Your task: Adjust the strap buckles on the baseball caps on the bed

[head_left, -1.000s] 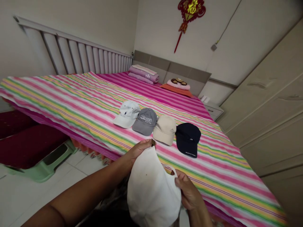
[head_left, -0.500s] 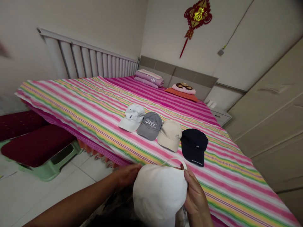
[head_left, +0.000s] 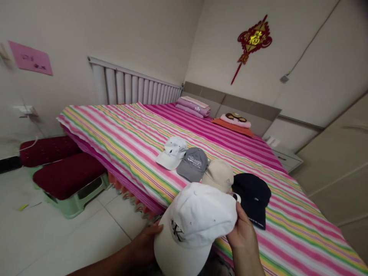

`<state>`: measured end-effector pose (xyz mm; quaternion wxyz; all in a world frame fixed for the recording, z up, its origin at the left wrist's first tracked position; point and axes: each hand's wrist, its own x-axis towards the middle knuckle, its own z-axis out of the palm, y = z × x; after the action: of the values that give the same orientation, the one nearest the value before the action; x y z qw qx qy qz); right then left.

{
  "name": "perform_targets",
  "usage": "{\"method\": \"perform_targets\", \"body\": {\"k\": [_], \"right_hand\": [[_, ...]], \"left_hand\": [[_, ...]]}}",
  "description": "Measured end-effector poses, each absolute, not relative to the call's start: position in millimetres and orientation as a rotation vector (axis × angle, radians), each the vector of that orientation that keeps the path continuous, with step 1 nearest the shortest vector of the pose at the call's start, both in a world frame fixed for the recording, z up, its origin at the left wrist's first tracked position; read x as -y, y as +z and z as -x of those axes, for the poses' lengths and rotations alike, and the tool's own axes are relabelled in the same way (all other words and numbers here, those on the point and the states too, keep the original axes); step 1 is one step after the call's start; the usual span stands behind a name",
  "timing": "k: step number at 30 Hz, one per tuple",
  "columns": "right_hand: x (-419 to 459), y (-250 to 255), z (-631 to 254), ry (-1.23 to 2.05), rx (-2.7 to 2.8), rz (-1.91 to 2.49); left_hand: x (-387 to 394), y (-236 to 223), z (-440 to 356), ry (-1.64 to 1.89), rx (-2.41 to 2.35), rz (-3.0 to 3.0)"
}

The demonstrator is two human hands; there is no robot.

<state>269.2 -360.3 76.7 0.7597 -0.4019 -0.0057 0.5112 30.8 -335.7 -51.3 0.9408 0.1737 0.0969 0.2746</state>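
Observation:
Both my hands hold a white baseball cap (head_left: 195,222) with a dark embroidered CK-style logo on its front. My left hand (head_left: 146,243) supports its lower left side, and my right hand (head_left: 243,234) grips its right edge near the back strap. In front of me, the held cap hides part of a beige cap (head_left: 218,175) and a navy cap (head_left: 253,197) lying on the bed. Farther left lie a grey cap (head_left: 192,165) with white lettering and a smaller white cap (head_left: 171,153).
The bed (head_left: 115,142) has a striped pink, yellow and green cover, with folded bedding (head_left: 193,107) and a pillow (head_left: 235,120) at its head. Red-cushioned stools (head_left: 69,176) stand on the tiled floor at left. A radiator (head_left: 135,86) and wardrobe (head_left: 330,172) flank the bed.
The white cap has turned, its logo-bearing front now facing up instead of its plain side and strap. My view has swung left, shifting the room to the right in the picture.

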Motion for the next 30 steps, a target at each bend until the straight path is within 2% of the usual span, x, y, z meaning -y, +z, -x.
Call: {"method": "perform_targets", "body": {"k": [6, 15, 25, 30], "right_hand": [[372, 49, -262, 1.241, 0.14, 0.941], [390, -6, -269, 1.462, -0.076, 1.057], [338, 2, -206, 1.471, 0.122, 1.106], [303, 8, -189, 1.517, 0.25, 1.115]], "left_hand": [[305, -38, 3, 0.784, -0.208, -0.333], [198, -8, 52, 1.053, 0.09, -0.368], [191, -41, 26, 0.969, 0.219, -0.326], [168, -26, 40, 0.983, 0.188, -0.354]]}}
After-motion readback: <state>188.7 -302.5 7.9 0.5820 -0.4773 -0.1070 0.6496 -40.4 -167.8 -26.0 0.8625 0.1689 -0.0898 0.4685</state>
